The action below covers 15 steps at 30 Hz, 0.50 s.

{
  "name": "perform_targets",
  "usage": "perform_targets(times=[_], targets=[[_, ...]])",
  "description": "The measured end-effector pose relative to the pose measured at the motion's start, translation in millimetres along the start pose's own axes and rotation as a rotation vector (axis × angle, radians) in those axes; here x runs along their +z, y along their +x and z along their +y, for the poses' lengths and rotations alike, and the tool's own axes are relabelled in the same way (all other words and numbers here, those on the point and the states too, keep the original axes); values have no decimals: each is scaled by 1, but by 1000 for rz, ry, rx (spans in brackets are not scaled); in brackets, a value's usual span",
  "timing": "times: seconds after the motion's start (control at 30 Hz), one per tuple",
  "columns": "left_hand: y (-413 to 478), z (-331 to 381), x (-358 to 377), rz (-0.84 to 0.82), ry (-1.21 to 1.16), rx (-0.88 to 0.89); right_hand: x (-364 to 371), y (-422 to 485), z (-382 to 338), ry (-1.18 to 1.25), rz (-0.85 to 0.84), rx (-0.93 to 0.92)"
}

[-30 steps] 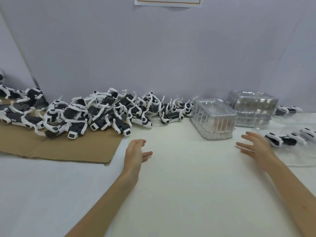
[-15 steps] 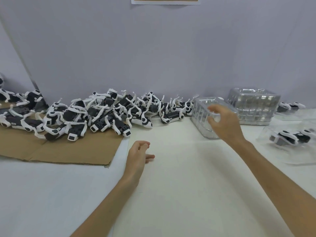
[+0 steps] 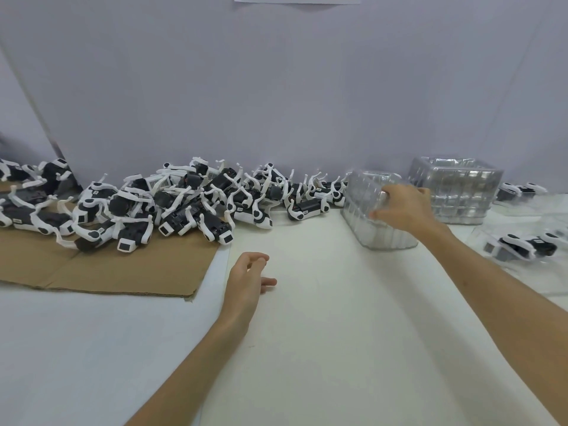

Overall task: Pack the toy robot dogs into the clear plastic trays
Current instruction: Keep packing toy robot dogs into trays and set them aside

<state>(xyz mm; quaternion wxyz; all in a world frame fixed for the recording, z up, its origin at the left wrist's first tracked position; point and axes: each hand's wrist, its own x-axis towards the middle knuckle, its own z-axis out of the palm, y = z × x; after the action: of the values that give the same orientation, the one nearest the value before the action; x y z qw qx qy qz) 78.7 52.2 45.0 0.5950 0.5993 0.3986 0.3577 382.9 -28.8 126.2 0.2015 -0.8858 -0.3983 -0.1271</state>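
as right hand (image 3: 402, 210) grips nested trays (image 3: 362, 207), left hand (image 3: 246, 278) slack, another tray (image 3: 522, 273) holds a dog (image 3: 522, 245).

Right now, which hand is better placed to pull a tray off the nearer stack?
Right. The right hand grips the top of the nearer tray stack; the left hand lies open on the table, apart from it and closer to the toy dogs.

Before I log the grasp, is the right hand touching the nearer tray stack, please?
Touching. The head view shows the right hand with fingers curled over the top of the nearer tray stack.
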Motion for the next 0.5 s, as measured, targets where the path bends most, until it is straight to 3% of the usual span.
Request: perform_targets(times=[0.2, 0.3, 0.4, 0.5], targets=[[-1, 3, 0, -36, -9, 6, -18, -7, -18, 127, 271, -68], [-4, 7, -1, -139, -32, 26, -31, -28, -40, 284, 337, -163], [-9, 10, -1, -290, -168, 41, -35, -66, -64, 493, 353, -273], [-11, 13, 0, -344, -266, 79, -23, -103, -79, 735, 210, -301]])
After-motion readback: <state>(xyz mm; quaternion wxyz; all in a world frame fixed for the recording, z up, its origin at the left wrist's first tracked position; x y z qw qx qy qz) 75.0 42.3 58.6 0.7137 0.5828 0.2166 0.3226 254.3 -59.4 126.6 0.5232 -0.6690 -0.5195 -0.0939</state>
